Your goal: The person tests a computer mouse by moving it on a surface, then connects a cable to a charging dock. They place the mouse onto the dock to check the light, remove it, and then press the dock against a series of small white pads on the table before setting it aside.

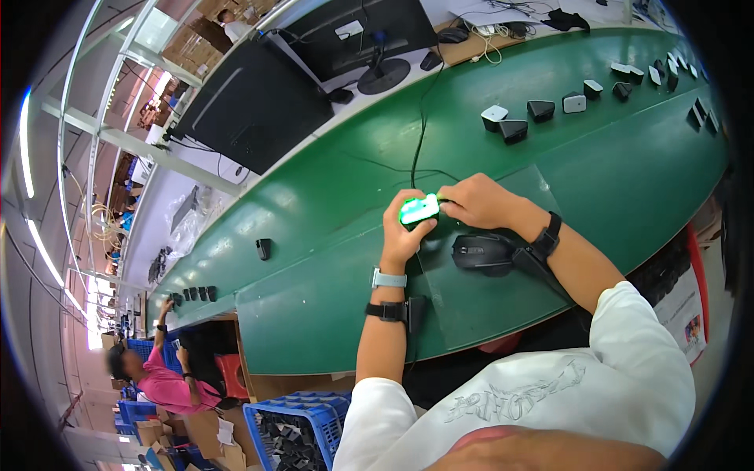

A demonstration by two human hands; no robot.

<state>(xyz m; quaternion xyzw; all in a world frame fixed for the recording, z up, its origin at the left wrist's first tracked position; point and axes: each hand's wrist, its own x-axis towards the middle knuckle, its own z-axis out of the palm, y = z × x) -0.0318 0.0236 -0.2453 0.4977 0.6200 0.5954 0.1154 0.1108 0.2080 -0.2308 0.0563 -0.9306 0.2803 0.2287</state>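
Observation:
My left hand (399, 231) is closed around a small boxy device (419, 210) with a white face and dark sides. Bright green light glows at the left end of that face. At the device's right end, my right hand (481, 201) pinches what looks like the end of a black cable (444, 202); the fingers partly cover it. Another stretch of black cord (419, 141) comes down from the far edge of the table and passes behind the device. A black computer mouse (481, 253) lies on the mat just below my right wrist.
Several black-and-white devices (540, 110) stand in a loose row at the far right of the green table (330, 314). One dark unit (264, 249) sits to the left. Monitors (369, 47) line the back. A blue crate (314, 404) holds dark parts; a co-worker in pink (177, 381) works far left.

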